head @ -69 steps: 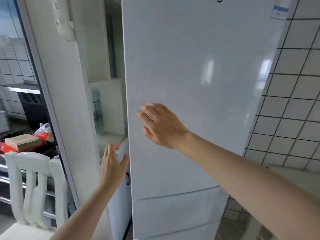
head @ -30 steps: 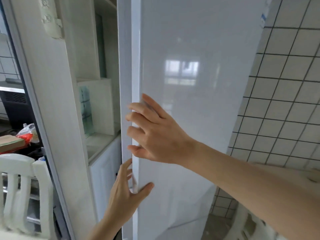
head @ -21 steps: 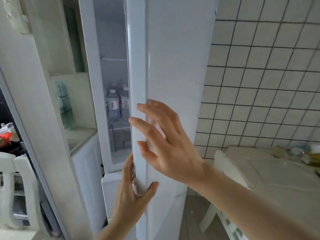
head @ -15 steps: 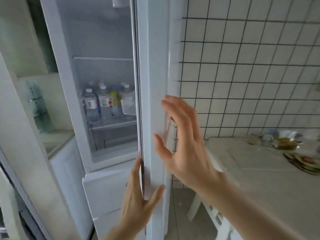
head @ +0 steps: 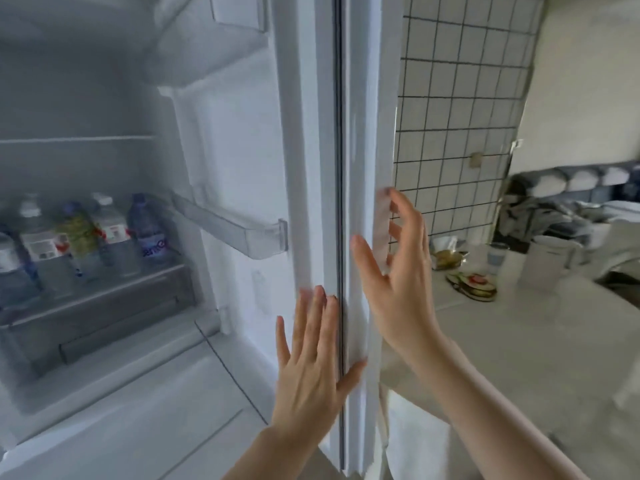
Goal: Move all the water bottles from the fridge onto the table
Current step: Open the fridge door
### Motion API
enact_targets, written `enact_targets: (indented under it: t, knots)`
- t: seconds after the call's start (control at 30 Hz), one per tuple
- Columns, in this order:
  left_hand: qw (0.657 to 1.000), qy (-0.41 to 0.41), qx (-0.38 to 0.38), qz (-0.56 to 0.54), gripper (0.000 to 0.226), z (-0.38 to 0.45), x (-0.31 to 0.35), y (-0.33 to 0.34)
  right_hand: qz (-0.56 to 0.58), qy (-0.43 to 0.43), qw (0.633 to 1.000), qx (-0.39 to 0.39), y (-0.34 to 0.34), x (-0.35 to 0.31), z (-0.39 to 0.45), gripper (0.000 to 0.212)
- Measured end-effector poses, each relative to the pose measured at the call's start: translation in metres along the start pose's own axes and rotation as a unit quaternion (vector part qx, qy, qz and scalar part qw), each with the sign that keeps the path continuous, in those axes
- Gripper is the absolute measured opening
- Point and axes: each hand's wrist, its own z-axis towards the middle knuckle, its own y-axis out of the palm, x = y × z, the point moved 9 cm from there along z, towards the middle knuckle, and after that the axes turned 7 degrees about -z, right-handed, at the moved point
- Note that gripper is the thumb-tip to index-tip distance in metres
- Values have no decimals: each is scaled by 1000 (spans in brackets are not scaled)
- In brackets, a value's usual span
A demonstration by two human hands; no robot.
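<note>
The fridge door [head: 311,150] stands wide open, seen edge-on in the middle of the view. Several water bottles [head: 107,233] stand in a row on a glass shelf at the left inside the fridge, above a drawer. My left hand [head: 311,362] lies flat with straight fingers on the door's inner edge, thumb across the seal. My right hand [head: 398,271] is open against the door's outer edge, fingers spread. Neither hand holds anything. The white table [head: 519,358] lies to the right of the door.
A clear door bin [head: 242,230] juts from the inside of the door. On the table's far end sit plates with food [head: 471,285], a white cup [head: 498,254] and a white container [head: 550,261]. A tiled wall [head: 460,116] rises behind it.
The door has swung from shut to wide open under both hands. The fridge interior and the bottles have come into view, and the table now shows at the right.
</note>
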Motion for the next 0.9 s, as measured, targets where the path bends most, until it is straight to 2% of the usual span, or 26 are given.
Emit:
enact_targets:
  t: [0.13, 0.27, 0.5, 0.6, 0.77, 0.9]
  knots:
    - [995, 56, -48, 60, 88, 33, 10, 40, -30, 40, 999, 12, -4, 49, 21, 59]
    - [990, 107, -68, 64, 91, 61, 13, 85, -44, 84, 995, 8, -2, 104, 44, 65]
    - [987, 131, -73, 55, 90, 100, 17, 140, -68, 106, 992, 20, 7, 170, 78, 66]
    - [986, 138, -73, 56, 92, 109, 17, 152, -71, 115, 990, 26, 11, 185, 88, 67]
    - [986, 152, -59, 44, 76, 116, 19, 154, -89, 128, 987, 24, 15, 193, 95, 64]
    - [982, 161, -101, 19, 69, 99, 10, 151, -110, 139, 984, 26, 10, 183, 91, 57]
